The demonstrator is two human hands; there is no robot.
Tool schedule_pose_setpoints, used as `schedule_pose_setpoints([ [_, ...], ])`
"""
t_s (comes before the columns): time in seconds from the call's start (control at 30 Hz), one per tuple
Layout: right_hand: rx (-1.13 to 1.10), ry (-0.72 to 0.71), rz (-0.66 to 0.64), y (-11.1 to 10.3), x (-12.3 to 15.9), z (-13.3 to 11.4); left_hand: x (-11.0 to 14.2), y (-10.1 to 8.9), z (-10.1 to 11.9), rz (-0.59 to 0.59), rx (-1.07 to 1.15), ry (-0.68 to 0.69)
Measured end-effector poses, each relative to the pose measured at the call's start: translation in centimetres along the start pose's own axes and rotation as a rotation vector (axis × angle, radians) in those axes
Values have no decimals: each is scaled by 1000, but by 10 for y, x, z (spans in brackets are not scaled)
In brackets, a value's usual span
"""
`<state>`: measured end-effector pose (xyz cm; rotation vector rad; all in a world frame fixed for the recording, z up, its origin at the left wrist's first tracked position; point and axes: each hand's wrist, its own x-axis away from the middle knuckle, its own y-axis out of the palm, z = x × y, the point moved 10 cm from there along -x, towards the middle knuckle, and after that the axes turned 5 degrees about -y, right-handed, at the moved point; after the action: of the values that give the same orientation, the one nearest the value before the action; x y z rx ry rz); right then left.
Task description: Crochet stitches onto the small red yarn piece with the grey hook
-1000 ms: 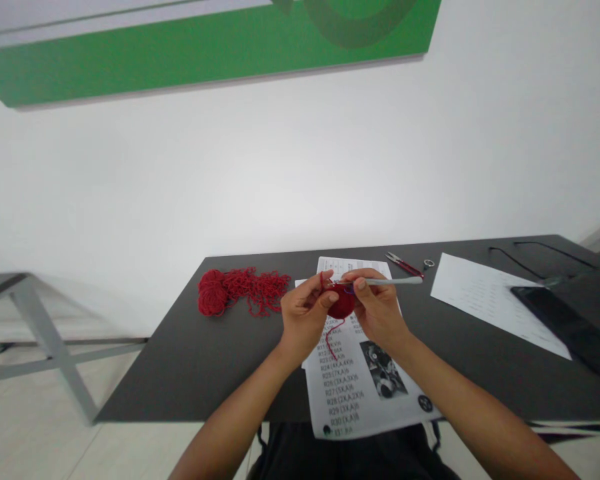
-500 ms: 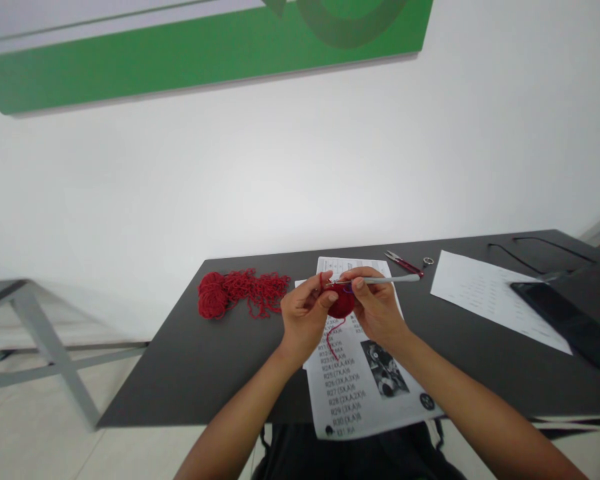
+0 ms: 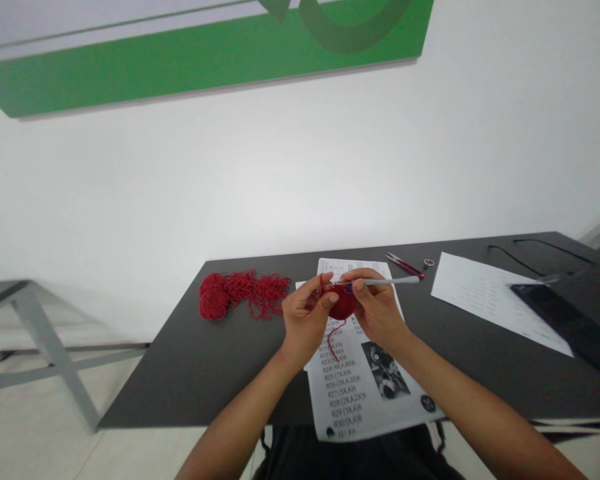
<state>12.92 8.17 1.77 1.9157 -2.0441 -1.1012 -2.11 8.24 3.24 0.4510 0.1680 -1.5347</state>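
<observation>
Between my hands is a small round red crochet piece (image 3: 343, 306), with a loose red tail of yarn hanging over the printed pattern sheet (image 3: 347, 400). My left hand (image 3: 305, 313) pinches its left edge, and a red strand loops around the raised index finger. In my right hand (image 3: 377, 303) is a crochet hook (image 3: 395, 281) with a pale grey handle pointing right; its tip reaches the top edge of the piece near my left fingertips. A bit of purple shows beside my right thumb. The stitch at the hook's tip is too small to make out.
A heap of red yarn (image 3: 215, 298) lies on the dark table (image 3: 190, 387) to the left. Red thread snips (image 3: 405, 265) and a small metal ring (image 3: 429, 263) are behind my right hand. Further right are another paper (image 3: 480, 287), a black phone (image 3: 560, 320) and glasses (image 3: 555, 257).
Both hands keep almost the same hold on the crochet piece and the hook. The whole view has shifted very slightly.
</observation>
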Motion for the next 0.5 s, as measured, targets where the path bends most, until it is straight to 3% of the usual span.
schedule_pose_setpoints([
  [0.5,-7,-9,-18,3,1,-3,0,0,5,6,-7,39],
])
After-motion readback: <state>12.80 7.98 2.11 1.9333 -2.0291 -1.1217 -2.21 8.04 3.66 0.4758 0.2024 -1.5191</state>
